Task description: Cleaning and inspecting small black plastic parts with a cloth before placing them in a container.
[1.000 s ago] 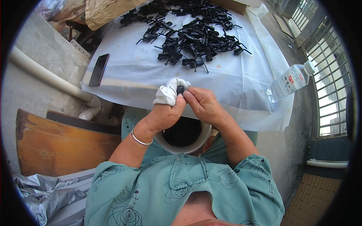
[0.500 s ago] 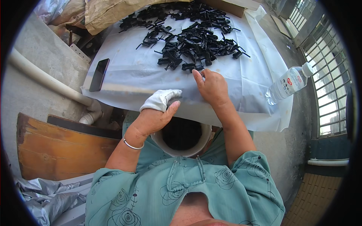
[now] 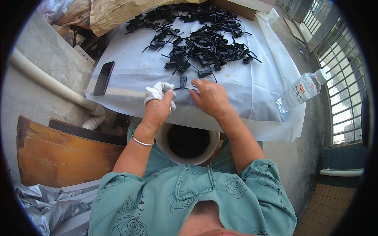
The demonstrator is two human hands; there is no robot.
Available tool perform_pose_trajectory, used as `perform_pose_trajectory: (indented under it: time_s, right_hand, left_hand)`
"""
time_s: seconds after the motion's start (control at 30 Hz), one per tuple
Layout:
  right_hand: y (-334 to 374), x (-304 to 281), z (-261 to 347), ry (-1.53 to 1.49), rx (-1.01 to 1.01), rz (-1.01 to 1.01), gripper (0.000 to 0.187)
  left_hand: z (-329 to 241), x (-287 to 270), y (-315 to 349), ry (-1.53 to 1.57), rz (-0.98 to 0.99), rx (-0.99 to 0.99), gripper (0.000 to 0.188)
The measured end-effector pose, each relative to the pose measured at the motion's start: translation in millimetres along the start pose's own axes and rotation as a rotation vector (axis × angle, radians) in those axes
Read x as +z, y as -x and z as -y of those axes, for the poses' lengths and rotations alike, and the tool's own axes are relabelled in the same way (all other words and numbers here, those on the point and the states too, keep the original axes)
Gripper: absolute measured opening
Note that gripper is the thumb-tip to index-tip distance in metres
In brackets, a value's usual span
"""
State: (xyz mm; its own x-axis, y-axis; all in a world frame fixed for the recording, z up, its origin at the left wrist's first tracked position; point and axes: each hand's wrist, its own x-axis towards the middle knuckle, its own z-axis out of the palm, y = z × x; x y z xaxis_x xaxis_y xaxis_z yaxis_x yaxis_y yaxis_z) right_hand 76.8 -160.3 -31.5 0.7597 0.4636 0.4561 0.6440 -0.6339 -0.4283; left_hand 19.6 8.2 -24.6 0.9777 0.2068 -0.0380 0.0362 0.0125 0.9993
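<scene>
"Over the near part of the table, where are the person's hands?"

"Close together above the white plastic sheet (image 3: 134, 84). The left hand (image 3: 158, 98) wears a white cloth covering (image 3: 156, 92) over its fingers, with the thumb bare."

"And what is between them?"

"A black plastic part (image 3: 183, 82), its blocky body standing up and a thin arm running out to each side. The left hand is curled, pinching the left arm of it between thumb and covered fingers."

"The right hand too?"

"The right hand (image 3: 211, 97) is bare and half curled, with the right arm of the same part between thumb and forefinger. A small gap shows between those two fingertips."

"Does anything lie near that hand?"

"A second black part (image 3: 204, 73) sits just beyond the right fingers, at the near edge of a tangled pile of black plastic parts (image 3: 212, 45). The pile spreads back toward a cardboard box (image 3: 240, 8) and a sheet of brown paper (image 3: 118, 16)."

"What else is on the table?"

"A dark smartphone (image 3: 104, 78) toward the left edge, and toward the right a clear plastic bottle (image 3: 302, 91) with a white cap, leaning in this view."

"And below the hands?"

"A whitish bucket (image 3: 189, 160) between the person's knees, with a dark mass (image 3: 188, 141) inside, too dim to make out."
</scene>
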Motion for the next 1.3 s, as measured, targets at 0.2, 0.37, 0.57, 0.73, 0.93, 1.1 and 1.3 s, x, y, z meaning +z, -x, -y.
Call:
perform_pose_trajectory:
  time_s: [0.2,0.37,0.57,0.73,0.93,1.1,1.3]
  right_hand:
    - [3.6,-2.1,2.0,-0.484,0.017,-0.142,0.012]
    - [19.6,-7.4,15.9,-0.537,-0.087,0.023,0.011]
    - [23.5,-17.9,39.1,-0.495,-0.103,-0.159,0.015]
    - [18.9,-13.0,22.8,-0.818,0.281,-0.084,0.018]
    - [25.7,-21.6,19.3,-0.740,0.142,0.104,0.025]
    - [30.2,-0.4,25.2,-0.754,0.252,0.071,0.024]
    - [33.3,12.4,31.4,-0.770,0.319,-0.002,0.025]
  left_hand:
    - [-7.6,-15.8,9.4,0.202,-0.048,-0.148,0.012]
    - [-7.1,-0.1,9.7,0.666,0.010,-0.246,0.014]
    - [-13.5,21.1,22.5,0.061,0.049,0.133,0.021]
    - [-14.4,19.2,28.7,0.149,0.277,0.096,0.022]
    - [-13.6,22.5,28.7,-0.173,0.136,0.164,0.025]
    - [-3.2,27.1,29.7,-0.580,0.011,0.652,0.028]
    - [-6.8,25.2,34.6,-0.796,-0.003,0.696,0.027]
